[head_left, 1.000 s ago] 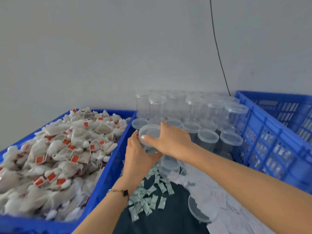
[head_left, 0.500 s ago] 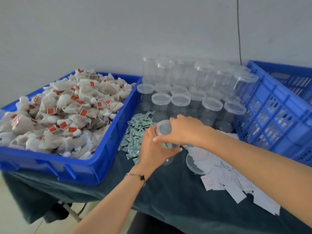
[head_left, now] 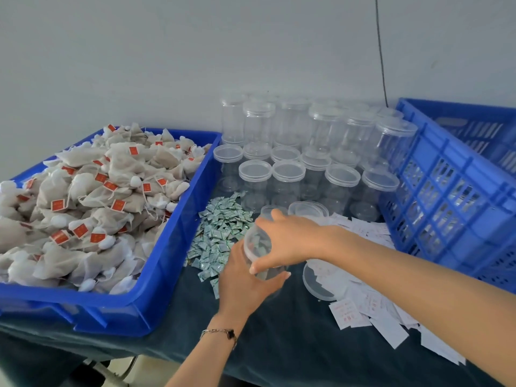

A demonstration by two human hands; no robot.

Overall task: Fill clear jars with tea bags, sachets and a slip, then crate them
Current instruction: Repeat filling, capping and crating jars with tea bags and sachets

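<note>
Opening a clear jar (head_left: 258, 247): left hand (head_left: 243, 286) cradles its body, right hand (head_left: 290, 241) holds its top. Next, I judge, tea bags (head_left: 92, 196) go in.

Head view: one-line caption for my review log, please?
Both hands grip a clear jar over the sachet pile, between the tea-bag tray and the blue crate.

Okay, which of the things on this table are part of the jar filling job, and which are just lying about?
Part of the job:
- clear jar held in both hands, left hand and right hand
- tea bags in the blue tray
- green sachets
- paper slips
- stacked empty jars
- blue crate

Just lying about:
- black cable on the wall
</note>
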